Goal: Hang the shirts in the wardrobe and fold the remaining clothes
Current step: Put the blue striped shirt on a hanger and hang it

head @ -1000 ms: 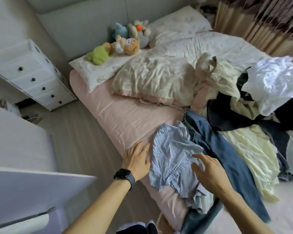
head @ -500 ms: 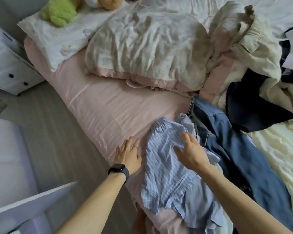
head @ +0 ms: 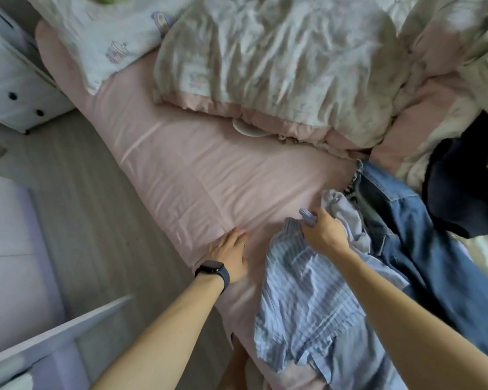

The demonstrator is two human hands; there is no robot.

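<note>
while right hand (head: 326, 235) grips striped shirt (head: 307, 299), fingertips hidden, left hand (head: 231, 257) spread on sheet (head: 195, 175)

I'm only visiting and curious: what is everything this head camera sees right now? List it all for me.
bed sheet: one, pink, spread across the middle
striped shirt: one, blue and white, crumpled at the bed sheet's near edge
jeans: one, blue denim, right of the striped shirt
dark garment: one, navy, far right
duvet: one, cream with pink border, bunched across the top
pillow: one, white with small prints, top left
drawer unit: one, white with dark knobs, far left
watch: one, black, on the left wrist
left hand: one, flat on the bed sheet beside the striped shirt
right hand: one, gripping the striped shirt's top edge
</note>
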